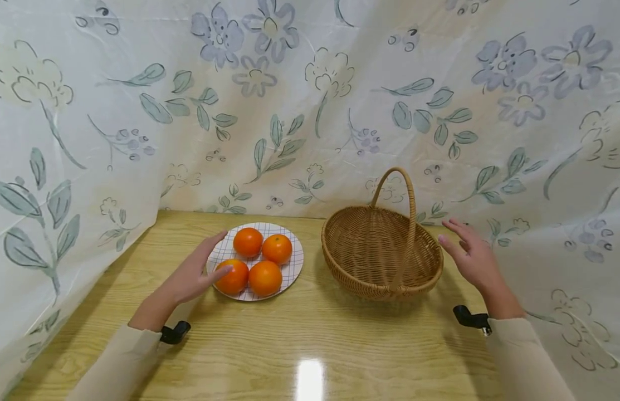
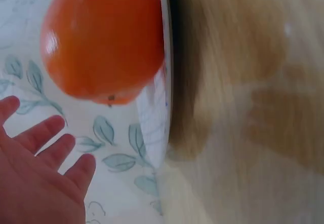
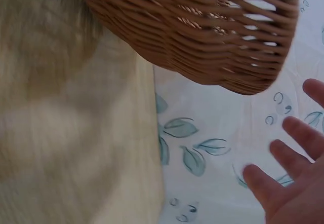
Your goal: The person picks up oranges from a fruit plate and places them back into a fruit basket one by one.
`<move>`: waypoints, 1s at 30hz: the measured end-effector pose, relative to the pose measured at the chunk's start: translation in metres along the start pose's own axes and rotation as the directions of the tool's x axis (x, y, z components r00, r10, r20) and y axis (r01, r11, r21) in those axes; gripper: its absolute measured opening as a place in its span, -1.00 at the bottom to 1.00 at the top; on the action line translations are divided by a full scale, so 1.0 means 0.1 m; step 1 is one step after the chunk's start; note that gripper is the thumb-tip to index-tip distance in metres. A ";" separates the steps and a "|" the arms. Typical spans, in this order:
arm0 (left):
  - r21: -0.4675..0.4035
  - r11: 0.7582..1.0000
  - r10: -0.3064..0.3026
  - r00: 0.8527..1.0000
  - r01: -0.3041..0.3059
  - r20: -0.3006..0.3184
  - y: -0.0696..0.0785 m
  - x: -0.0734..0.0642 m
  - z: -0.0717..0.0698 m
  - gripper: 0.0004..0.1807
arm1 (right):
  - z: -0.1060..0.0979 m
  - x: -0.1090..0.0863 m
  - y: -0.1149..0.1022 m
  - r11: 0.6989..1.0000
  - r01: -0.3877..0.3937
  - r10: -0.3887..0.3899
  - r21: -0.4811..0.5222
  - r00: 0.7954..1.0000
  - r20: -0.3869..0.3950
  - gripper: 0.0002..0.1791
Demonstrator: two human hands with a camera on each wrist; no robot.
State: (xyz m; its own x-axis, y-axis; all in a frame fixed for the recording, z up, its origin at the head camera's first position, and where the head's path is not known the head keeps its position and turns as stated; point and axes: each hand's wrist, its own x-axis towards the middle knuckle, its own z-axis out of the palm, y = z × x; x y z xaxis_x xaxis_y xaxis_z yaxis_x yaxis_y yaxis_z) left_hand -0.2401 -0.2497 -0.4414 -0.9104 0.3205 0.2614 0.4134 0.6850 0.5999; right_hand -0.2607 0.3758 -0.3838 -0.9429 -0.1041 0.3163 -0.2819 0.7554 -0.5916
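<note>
The left hand (image 1: 191,275) reached over the left side of a round plate (image 1: 294,267), its fingers loosely extended and spread wide from the thumb, gripping nothing. On that white plate with its grid of dark lines sat four oranges in two rows: a near-left orange (image 1: 233,280), a near-right orange (image 1: 265,278), a far-left orange (image 1: 248,243) and a far-right orange (image 1: 277,249). The left thumb lay across the near-left one in the head view — whether it touched the skin, I could not tell — while the left wrist view showed the other fingers apart from the fruit. To the right of the plate stood a woven wicker basket (image 1: 335,270) with a tall arched handle (image 1: 411,214), on the same wood-grained counter (image 1: 249,351). The right hand (image 1: 475,262) hung just beside the basket's right rim, open-fingered and holding nothing. Behind everything hung a pale cloth (image 1: 289,184) printed with flowers and leaves.
</note>
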 end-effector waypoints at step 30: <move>-0.203 0.979 0.005 0.997 0.010 0.075 0.04 -0.12 0.17 -0.10 | 0.21 0.07 0.53 0.626 -0.237 -0.103 0.743 0.920 0.379 -0.26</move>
State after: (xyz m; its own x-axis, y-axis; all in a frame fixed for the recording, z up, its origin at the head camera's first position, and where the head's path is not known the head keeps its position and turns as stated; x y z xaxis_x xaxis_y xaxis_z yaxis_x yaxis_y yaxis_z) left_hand -0.2278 -0.2397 -0.4554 -0.9049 0.3718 0.2072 0.3926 0.5410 0.7438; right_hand -0.2862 0.4014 -0.4283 -0.9054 -0.4186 0.0703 -0.0851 0.0166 -0.9962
